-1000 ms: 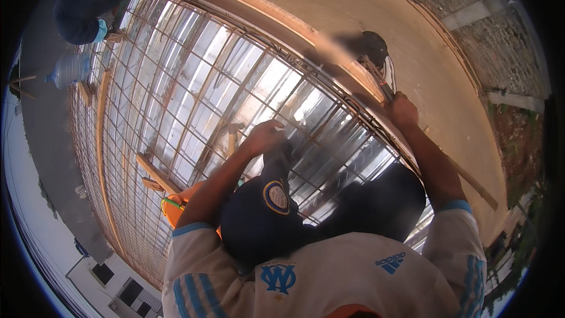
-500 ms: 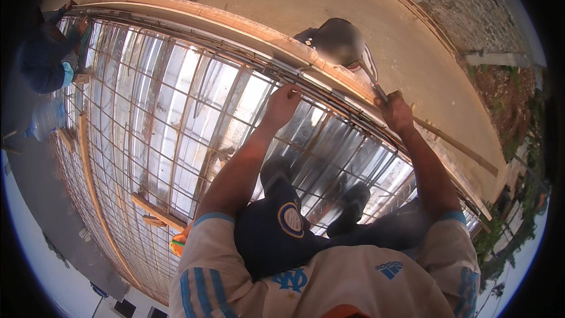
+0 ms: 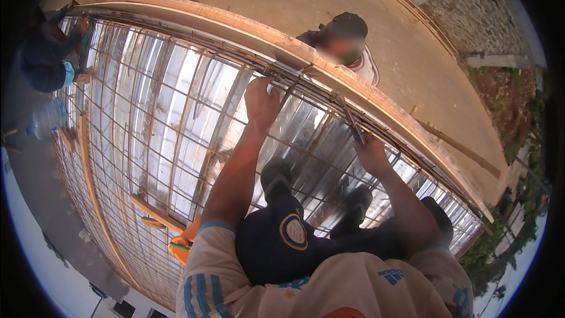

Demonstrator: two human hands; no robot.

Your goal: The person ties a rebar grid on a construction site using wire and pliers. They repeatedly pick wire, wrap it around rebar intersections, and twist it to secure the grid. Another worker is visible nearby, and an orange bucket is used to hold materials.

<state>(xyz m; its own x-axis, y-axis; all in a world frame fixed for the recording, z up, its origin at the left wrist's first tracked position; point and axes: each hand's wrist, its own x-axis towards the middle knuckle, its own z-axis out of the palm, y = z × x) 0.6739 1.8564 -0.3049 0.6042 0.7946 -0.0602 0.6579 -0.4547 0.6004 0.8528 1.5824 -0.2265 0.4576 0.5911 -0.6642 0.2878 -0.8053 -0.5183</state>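
Note:
My right hand (image 3: 373,156) is closed round a dark metal pincer-like tool (image 3: 351,119). The tool's far end reaches the bundled steel bars (image 3: 321,92) along the wooden board. To the left, my left hand (image 3: 262,103) is raised at the same bars with its fingers curled and the thumb bent in. What its fingers hold, if anything, is too small to make out. Below both hands spreads a rebar mesh (image 3: 170,88) over shiny corrugated metal sheets (image 3: 187,66). My legs and dark boots rest on the mesh.
A wooden formwork board (image 3: 235,24) runs along the far side. Behind it a person in a dark cap (image 3: 347,26) leans close. Another person (image 3: 44,62) crouches at far left, near a clear plastic water jug (image 3: 48,116). Timber (image 3: 156,212) and an orange item (image 3: 179,250) lie at left.
My right hand has come down and left with the tool, from above the board to the bars. My left hand has shifted slightly left. The person behind the board has raised their head.

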